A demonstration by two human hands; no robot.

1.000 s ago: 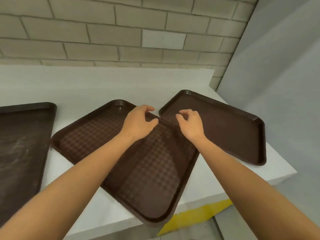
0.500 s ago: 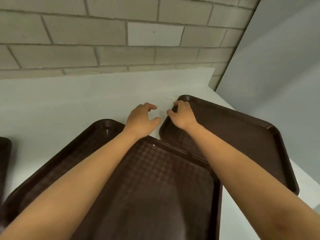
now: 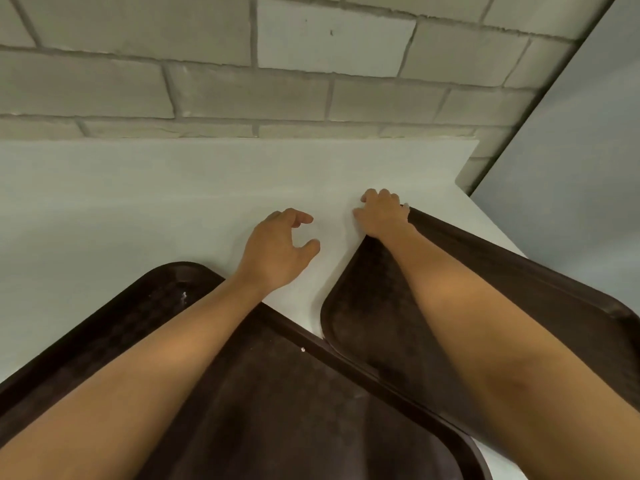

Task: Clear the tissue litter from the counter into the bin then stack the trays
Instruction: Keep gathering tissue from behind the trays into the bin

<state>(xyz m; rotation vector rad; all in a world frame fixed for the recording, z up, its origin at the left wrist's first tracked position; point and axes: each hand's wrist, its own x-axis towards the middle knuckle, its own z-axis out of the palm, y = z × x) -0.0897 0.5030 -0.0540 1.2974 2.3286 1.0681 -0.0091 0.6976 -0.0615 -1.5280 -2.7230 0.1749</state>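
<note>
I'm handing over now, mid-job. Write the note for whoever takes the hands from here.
Left hand: empty, fingers loosely curled, above the white counter.
Right hand: grips the far corner of the right-side dark brown plastic tray.
The nearer dark brown plastic tray lies beside it, rims meeting, not stacked; white specks on it.
Done: no tissue shows on the counter; bin out of view.
Left: stack the trays, probably right one onto the nearer.
</note>
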